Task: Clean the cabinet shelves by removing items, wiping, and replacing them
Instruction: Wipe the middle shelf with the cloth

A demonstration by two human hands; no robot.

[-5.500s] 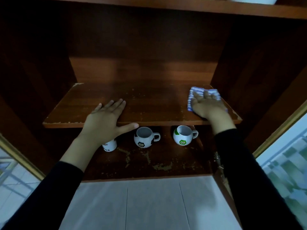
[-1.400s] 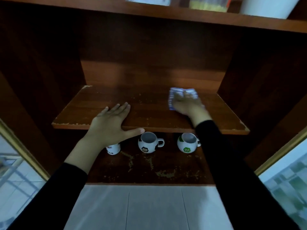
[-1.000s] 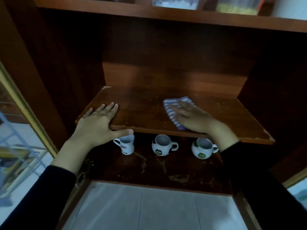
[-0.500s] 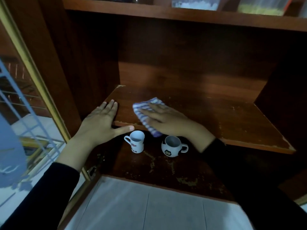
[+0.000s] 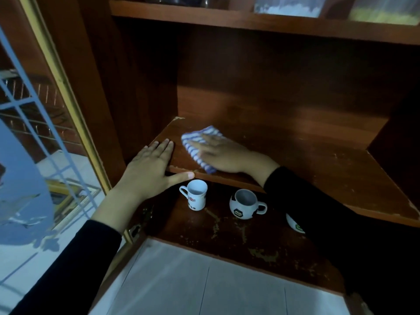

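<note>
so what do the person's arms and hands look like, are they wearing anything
Both arms wear long black sleeves: the left sleeve stops partway up the forearm, the right sleeve nearer the wrist. The left hand and right hand are bare: no gloves, and no ring or watch shows.

Third mug [image 5: 295, 225]: mostly hidden behind right sleeve [image 5: 318, 212]; only a white sliver with a green mark visible.
Cloth [image 5: 200, 134]: part covered by right hand [image 5: 223, 155]; fingers motion-blurred.
Upper-shelf containers [image 5: 288, 5]: cut off by top edge; contents blurred, not identifiable.
Print on straight mug [image 5: 196, 197] and ball-patterned mug [image 5: 244, 206]: too small to read.
</note>
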